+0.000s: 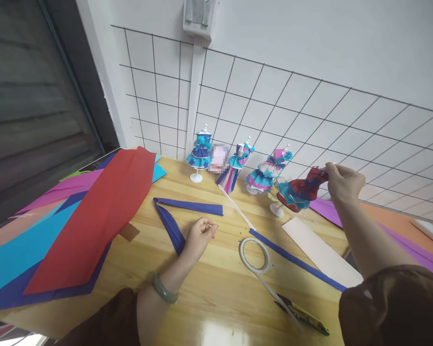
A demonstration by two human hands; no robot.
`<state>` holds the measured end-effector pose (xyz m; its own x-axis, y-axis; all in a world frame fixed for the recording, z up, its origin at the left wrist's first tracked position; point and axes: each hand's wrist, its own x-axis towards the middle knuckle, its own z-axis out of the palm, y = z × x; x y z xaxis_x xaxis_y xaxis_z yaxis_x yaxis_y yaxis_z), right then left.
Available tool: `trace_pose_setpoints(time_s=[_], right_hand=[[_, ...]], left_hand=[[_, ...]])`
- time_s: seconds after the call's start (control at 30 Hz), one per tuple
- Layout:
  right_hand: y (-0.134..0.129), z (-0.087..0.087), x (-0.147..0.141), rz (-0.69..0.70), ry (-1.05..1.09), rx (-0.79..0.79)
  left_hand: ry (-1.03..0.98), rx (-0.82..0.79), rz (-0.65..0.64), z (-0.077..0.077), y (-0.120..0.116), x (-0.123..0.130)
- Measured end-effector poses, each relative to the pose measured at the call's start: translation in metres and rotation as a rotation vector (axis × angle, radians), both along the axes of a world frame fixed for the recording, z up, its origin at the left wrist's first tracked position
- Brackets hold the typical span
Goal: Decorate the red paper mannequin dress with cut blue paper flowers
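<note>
My right hand (344,181) pinches the neck of a miniature dress form (303,190), which leans over to the right. It wears a red and teal paper dress, and its round white base is low on the left, near the tabletop. My left hand (203,233), with a green bangle on the wrist, hovers over the table with thumb and fingertips pressed together; what they hold, if anything, is too small to tell. Close by lies a folded strip of dark blue paper (189,205). A roll of white tape (254,255) lies to the right of that hand.
Three more dressed miniature forms stand along the back: blue (199,151), striped (236,166) and ruffled (270,173). A green utility knife (305,317) lies at front right, near a blue strip (292,257) and pale paper (319,250). Red paper (97,216) tops a left-hand pile. Wire grid (292,96) lines the wall.
</note>
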<state>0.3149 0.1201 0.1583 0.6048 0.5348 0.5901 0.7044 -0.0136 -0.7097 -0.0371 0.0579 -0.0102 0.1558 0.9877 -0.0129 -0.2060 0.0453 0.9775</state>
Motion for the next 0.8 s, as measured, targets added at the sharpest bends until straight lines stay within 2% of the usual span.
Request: trace_pose_setpoints(time_s=[0.1,0.3,0.5,0.8], right_hand=[[0.0,0.007,-0.002,-0.07,0.053,0.026],[0.001,0.011,-0.003,-0.093,0.086,0.036],[0.007,0.0,0.001,-0.073,0.043,0.035],[0.011,-0.014,0.009,-0.056,-0.024,0.01]], left_hand=[[-0.005,-0.005,0.002,-0.002,0.001,0.001],[0.01,0.02,0.0,-0.004,0.002,0.0],[0.029,0.043,0.024,-0.005,0.001,-0.001],[0.052,-0.016,0.043,0.001,-0.001,-0.001]])
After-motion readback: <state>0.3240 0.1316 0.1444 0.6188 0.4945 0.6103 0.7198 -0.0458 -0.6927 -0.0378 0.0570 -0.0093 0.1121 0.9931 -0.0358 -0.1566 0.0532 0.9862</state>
